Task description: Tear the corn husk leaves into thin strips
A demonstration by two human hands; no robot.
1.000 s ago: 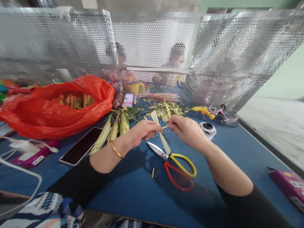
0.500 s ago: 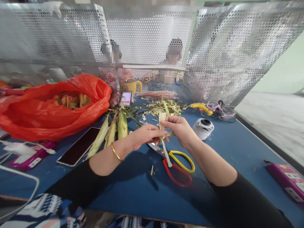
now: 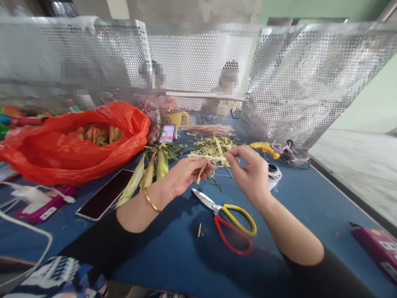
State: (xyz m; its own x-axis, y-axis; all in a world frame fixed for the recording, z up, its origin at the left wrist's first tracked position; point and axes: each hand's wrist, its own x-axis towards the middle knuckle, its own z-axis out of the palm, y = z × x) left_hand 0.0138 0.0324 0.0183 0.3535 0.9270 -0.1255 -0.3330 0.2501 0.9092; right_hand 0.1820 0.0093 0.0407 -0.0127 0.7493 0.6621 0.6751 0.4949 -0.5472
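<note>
Husk strips [image 3: 216,158]: pale, flat and fibrous, between the two hands above the table; one runs nearly level, another piece slants down below the left fingers.
Left hand [image 3: 188,170]: thumb and fingers pinching the husk strips near their crossing, the other fingers loosely curled; a smooth gold bangle [image 3: 151,201] rings the wrist.
Right hand [image 3: 249,171]: thumb and forefinger pressed together on the right end of the level strip.
Scissors [image 3: 214,207]: tapered, shiny metal blades, with rounded handle loops — one yellow, one red — lying on the table below the hands.
Shavings [image 3: 214,144]: a loose heap of thin, curled, pale-green slivers beyond the hands.
Corn husks [image 3: 148,174]: long, pointed, ribbed sheaths, side by side behind the left forearm.
Bag [image 3: 58,159]: thin, glossy, crumpled red plastic, gaping around dry-looking pieces.
Phone [image 3: 107,194]: a flat dark slab with rounded corners, near the bag.
Spool [image 3: 274,177]: white strands round a dark core, partly hidden by the right hand.
Table [image 3: 167,248]: smooth, blue, lightly scuffed.
Screen [image 3: 201,54]: silvery perforated metal, upright behind everything.
</note>
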